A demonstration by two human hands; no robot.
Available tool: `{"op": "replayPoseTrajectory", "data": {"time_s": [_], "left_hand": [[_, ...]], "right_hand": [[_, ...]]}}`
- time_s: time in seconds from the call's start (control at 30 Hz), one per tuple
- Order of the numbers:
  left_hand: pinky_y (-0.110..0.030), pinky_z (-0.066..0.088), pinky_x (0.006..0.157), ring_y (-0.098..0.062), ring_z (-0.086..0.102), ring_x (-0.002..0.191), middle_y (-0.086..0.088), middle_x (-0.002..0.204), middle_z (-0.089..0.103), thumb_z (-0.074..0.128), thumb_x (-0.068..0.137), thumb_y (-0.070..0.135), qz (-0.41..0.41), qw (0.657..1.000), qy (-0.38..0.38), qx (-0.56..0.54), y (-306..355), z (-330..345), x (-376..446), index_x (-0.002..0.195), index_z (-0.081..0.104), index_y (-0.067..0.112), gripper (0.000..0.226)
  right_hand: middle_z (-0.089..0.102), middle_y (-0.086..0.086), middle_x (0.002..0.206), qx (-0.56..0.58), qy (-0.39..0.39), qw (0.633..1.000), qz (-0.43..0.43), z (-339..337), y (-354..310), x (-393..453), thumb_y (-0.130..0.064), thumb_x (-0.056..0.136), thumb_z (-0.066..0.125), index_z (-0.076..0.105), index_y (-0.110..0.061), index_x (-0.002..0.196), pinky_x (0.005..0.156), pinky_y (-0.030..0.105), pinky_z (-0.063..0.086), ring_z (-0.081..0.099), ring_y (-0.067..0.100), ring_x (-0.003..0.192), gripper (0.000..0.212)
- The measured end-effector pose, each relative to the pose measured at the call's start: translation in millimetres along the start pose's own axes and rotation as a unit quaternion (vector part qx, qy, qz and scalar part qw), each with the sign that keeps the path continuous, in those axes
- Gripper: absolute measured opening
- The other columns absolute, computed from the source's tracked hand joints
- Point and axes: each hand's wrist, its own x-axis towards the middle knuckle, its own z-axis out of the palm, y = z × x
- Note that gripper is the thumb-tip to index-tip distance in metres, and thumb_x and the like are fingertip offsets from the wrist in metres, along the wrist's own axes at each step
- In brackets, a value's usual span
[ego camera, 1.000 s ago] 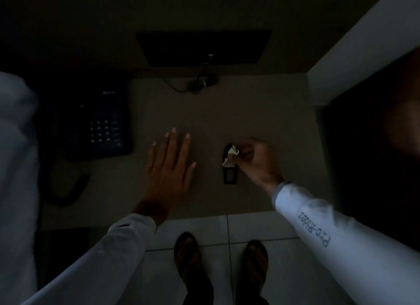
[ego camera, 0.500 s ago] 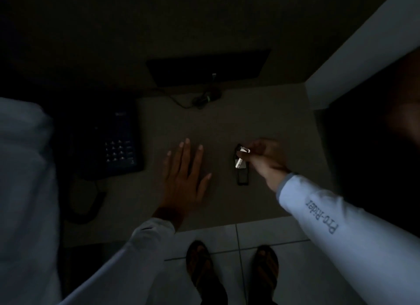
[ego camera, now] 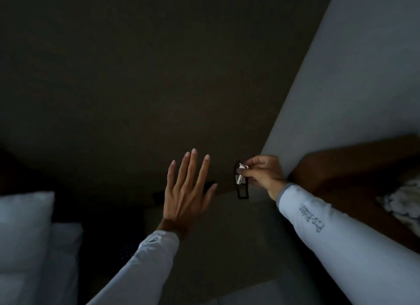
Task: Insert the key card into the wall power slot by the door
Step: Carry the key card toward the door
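Key card (ego camera: pixel 241 179) pinched in right hand (ego camera: pixel 261 176), left hand (ego camera: pixel 186 191) splayed, sleeve (ego camera: pixel 313 220) reads "Pro-Rider"

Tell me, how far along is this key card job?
Done: the right hand has picked up a small pale card on a dark tag. In hand: it is held in the air, left hand open. Left: no wall slot is in view, so the inserting is not done.

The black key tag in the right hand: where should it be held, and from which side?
Judging by its pose, the top end is the best grip. The right hand already pinches the black key tag there from the right, by the pale piece, so the open rectangular lower end hangs free. The left hand is open and apart from it. The room is dim, so details are unclear.
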Motion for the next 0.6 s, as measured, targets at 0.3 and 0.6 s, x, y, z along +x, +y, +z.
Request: {"op": "replayPoseTrajectory", "data": {"time_s": [0.3,0.6], "left_hand": [[-0.065,0.039,0.12,-0.042,0.039,0.152,-0.026,0.165,0.04,0.046,0.103,0.05,0.076,0.977,0.201,0.01,79.2,-216.5,191.7,0.159,0.041,0.011,0.068],[-0.063,0.032,0.124,-0.04,0.032,0.156,-0.024,0.17,0.03,0.038,0.103,0.056,0.165,0.93,0.326,-0.022,180.1,-367.4,297.5,0.163,0.031,0.015,0.073]], "right_hand": [[0.071,0.023,0.097,0.119,0.096,0.959,-0.237,-156.2,-260.6,-104.8,0.006,0.074,0.079,0.065,-0.004,0.079,0.084,0.047,0.059,0.069,0.03,0.088,0.018],[0.073,0.02,0.091,0.085,0.211,0.902,-0.366,-294.3,-383.5,-223.8,0.001,0.073,0.082,0.07,-0.001,0.089,0.072,0.037,0.062,0.07,0.027,0.081,0.02]]}}
